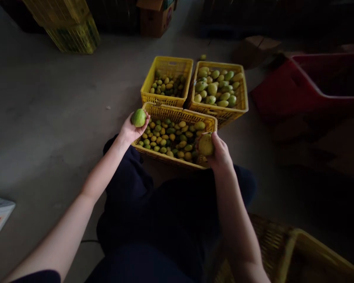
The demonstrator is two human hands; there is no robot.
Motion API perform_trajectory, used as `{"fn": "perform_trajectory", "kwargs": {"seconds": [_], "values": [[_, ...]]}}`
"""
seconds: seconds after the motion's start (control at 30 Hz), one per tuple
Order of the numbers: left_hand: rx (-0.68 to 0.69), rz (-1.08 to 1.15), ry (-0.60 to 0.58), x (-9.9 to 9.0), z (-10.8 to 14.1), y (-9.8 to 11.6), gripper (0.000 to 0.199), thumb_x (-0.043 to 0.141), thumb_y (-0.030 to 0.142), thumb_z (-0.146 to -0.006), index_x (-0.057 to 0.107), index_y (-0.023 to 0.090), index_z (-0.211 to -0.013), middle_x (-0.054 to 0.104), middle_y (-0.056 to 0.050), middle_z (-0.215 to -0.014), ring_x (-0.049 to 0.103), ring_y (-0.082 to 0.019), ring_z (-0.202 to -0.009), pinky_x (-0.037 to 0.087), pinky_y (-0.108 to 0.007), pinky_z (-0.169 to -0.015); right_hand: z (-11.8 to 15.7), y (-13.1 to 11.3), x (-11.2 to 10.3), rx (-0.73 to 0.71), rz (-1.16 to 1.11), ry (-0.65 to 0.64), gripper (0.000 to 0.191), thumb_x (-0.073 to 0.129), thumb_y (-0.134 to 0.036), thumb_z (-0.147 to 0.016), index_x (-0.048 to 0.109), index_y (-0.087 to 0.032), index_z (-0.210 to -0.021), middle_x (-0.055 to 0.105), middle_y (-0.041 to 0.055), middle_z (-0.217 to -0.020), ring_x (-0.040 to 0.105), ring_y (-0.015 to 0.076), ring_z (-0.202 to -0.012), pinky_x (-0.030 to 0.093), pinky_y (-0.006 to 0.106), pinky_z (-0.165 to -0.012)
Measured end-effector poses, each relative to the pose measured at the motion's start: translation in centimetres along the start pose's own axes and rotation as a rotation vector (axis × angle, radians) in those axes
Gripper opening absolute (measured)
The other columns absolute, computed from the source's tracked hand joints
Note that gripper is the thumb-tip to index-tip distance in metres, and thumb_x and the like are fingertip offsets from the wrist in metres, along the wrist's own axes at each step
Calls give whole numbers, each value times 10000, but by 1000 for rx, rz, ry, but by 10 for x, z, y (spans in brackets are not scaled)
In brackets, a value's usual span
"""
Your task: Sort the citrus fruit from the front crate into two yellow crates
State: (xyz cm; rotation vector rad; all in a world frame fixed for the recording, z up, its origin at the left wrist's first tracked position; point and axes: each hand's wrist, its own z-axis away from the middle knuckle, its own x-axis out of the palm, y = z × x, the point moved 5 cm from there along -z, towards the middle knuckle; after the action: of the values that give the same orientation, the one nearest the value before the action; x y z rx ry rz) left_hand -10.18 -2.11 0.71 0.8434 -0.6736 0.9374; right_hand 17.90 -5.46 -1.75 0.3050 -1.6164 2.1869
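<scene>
My left hand (129, 131) is closed round a smooth, rounded green fruit (138, 118), held over the left rim of the nearest yellow crate (179, 112). Over that crate's right end, my right hand (222, 153) grips a larger, duller yellow-green fruit (205, 144), thumb on top. Small green and yellow fruits (163, 137) fill the crate's bottom between my hands. What kind of fruit these are I cannot tell for sure in the dim light.
Behind stand a yellow crate (146, 84) of small fruits and another (243, 92) heaped with larger, longer ones. One loose fruit (203, 57) lies on the floor. A red bin (277, 90) is right, stacked crates (73, 35) back left, another crate (293, 251) beside me.
</scene>
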Motion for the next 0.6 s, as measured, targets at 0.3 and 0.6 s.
{"fn": "perform_trajectory", "kwargs": {"seconds": [0.3,0.6], "values": [[-88,-148,66,56,-85,-35,217,531,304,-875,626,115,-922,639,-62,-682,648,-161,-666,544,-240,-589,-91,-20,66,220,-167,-52,140,534,-261,-840,651,-196,-800,699,5,-701,659,162,-603,502,246,-466],[-150,-29,113,43,-91,-71,284,447,322,-920,625,124,-1020,677,-73,-744,665,-164,-699,562,-255,-625,-85,10,51,439,-196,-114,263,598,-429,-835,661,-174,-841,719,64,-703,636,179,-513,471,267,-408]]}}
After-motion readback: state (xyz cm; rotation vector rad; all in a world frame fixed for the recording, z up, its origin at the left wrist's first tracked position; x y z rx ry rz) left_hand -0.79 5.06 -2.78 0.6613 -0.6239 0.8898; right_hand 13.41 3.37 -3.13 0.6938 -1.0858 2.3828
